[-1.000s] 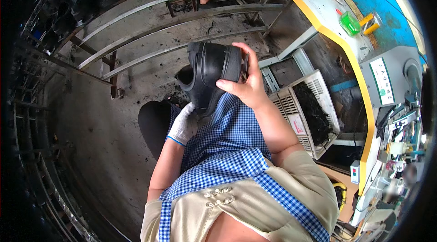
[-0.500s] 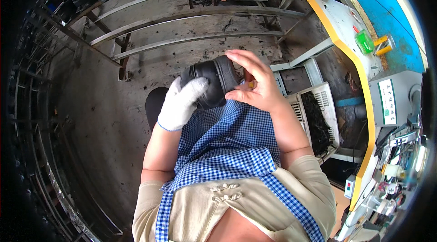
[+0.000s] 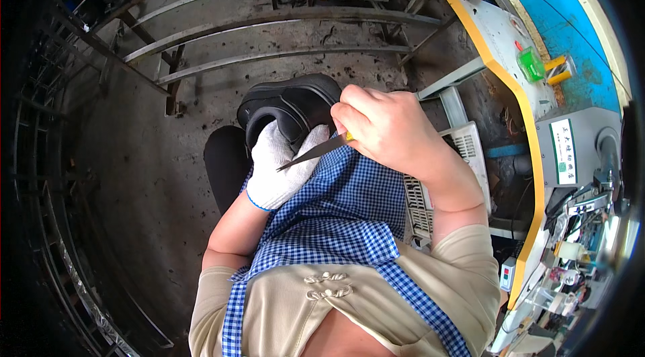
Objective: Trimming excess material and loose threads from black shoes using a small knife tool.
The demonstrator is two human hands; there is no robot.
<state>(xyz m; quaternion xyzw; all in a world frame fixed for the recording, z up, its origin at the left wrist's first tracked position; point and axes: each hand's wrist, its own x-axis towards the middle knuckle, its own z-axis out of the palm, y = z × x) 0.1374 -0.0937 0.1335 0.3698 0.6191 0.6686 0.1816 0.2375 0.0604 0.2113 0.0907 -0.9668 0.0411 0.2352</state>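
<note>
Two hands are working over the person's lap, above a blue-checked apron (image 3: 336, 222). Beyond both hands, metal rack rails (image 3: 269, 18) are curving across the grey, stained floor. To the right of the right hand, a yellow-edged white desk (image 3: 500, 38) is carrying a small green container (image 3: 531, 65); nearer, just right of that hand, a pale slotted crate (image 3: 463, 149) is sitting. A black shoe (image 3: 292, 105) is resting on the lap, directly beyond both hands. The left hand (image 3: 279, 165), wearing a white knitted glove, is curling around the shoe's near side at its opening, fingers closed against it. The right hand (image 3: 386, 125), bare, is closing into a fist around the yellow handle of a thin-bladed knife (image 3: 312, 152), and is touching the shoe's right side. The blade is pointing left, lying across the gloved fingers.
</note>
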